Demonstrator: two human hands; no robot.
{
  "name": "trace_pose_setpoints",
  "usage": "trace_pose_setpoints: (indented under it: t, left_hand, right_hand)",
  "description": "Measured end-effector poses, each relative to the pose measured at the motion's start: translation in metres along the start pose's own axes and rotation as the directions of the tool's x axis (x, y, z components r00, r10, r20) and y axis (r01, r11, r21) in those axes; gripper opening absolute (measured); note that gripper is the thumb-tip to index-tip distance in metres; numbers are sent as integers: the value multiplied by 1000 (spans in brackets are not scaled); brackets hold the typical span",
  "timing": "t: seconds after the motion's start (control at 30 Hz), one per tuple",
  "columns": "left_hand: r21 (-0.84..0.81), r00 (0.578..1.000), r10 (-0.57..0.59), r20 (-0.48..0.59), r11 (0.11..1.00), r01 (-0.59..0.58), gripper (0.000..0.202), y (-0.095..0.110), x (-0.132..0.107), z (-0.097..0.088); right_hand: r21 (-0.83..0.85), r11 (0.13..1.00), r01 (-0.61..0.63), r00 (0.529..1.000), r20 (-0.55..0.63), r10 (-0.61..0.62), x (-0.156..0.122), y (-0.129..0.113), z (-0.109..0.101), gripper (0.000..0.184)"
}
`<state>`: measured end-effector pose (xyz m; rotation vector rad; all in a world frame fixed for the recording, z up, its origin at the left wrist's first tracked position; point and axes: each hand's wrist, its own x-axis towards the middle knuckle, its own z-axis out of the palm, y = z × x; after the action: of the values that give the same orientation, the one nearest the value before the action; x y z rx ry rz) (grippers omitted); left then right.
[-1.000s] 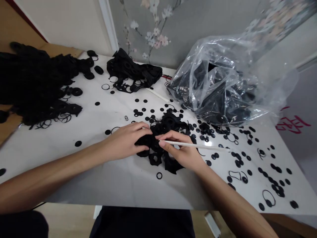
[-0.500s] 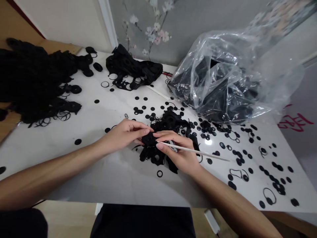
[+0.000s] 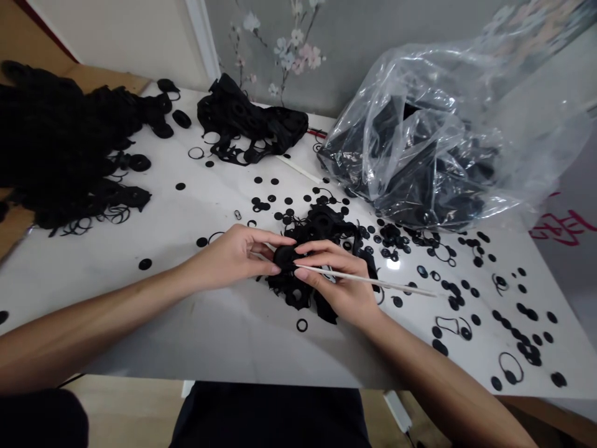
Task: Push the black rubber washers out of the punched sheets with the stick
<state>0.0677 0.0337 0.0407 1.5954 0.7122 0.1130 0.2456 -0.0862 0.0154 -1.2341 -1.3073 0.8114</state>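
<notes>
Between the fingertips of my left hand [image 3: 242, 254] is a round black rubber piece [image 3: 283, 256], its edge pinched by thumb and fingers. My right hand [image 3: 340, 277] grips a thin white stick [image 3: 382, 282] like a pen, its tip against the black piece and its tail pointing right. The right fingers also touch the round piece. Below and behind both hands lies a heap of black rubber sheets with holes [image 3: 321, 224], partly hidden by the fingers. A small black ring [image 3: 302, 325] rests in front of the heap.
A big pile of black rubber parts [image 3: 56, 143] covers the left side. At the back are another black bundle [image 3: 252, 118], a second white stick [image 3: 298, 168] and a clear plastic bag [image 3: 420, 155] of black pieces. Small black discs [image 3: 527, 348] are scattered across the right of the white table [image 3: 224, 342].
The left thumb has moved down and the fingers have spread round the black piece, which now shows a rounder face. The right hand keeps the stick in nearly the same spot. The view shifts slightly.
</notes>
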Motion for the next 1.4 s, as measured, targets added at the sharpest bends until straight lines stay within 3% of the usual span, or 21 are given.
trace_pose_setpoints:
  t: [0.17,0.3,0.47,0.57,0.67,0.77,0.87,0.93,1.03,1.1,1.17,1.27,1.4]
  left_hand:
    - [-1,1000,5,-3,1000,-5,45,-1,0,1]
    - [59,996,85,11,995,-86,41,-4,1,2]
    - [239,981,194,-18,953,-184,34,-1,0,3]
    - [278,980,199,-14,942,-188,33,2,-1,4]
    - [314,971,240,-3,922,-226,30,3,-3,7]
    - [369,965,263,18,895,-251,29,3,-5,7]
    - [390,967,251,50,886,-250,30,8,-9,1]
    - [386,976,187,109,897,-215,29,15,-12,-7]
    - [405,982,67,175,904,-134,20,22,-14,-14]
    - [470,996,52,76,879,-81,17,20,-12,-12]
    - [566,990,117,-74,822,-55,24,12,-7,-6]
    - [641,976,189,-104,763,-80,32,0,0,4]
    - [424,994,88,-67,904,-51,31,-3,3,8]
  right_hand:
    - [-54,999,-1,1000,-5,1,-1,-1,0,17]
    - [-183,972,149,989,13,-149,-1,2,-1,17]
    - [-429,780,455,890,203,-408,-1,12,-8,27]
    - [-493,675,549,830,221,-513,-2,15,-9,31]
    - [-503,723,474,863,99,-496,-3,12,-3,28]
    - [-442,840,315,904,-128,-407,-4,4,1,20]
    - [-353,920,171,889,-347,-298,1,0,-6,11]
    - [-313,946,84,885,-412,-215,7,2,-16,6]
    - [-276,961,22,902,-408,-138,15,7,-30,3]
    - [-266,964,-6,921,-377,-98,17,10,-34,6]
    - [-255,966,-43,945,-325,-44,17,9,-33,6]
    - [-220,973,-72,980,-199,27,13,4,-27,5]
    - [-130,991,-40,999,-13,39,8,-2,-18,7]
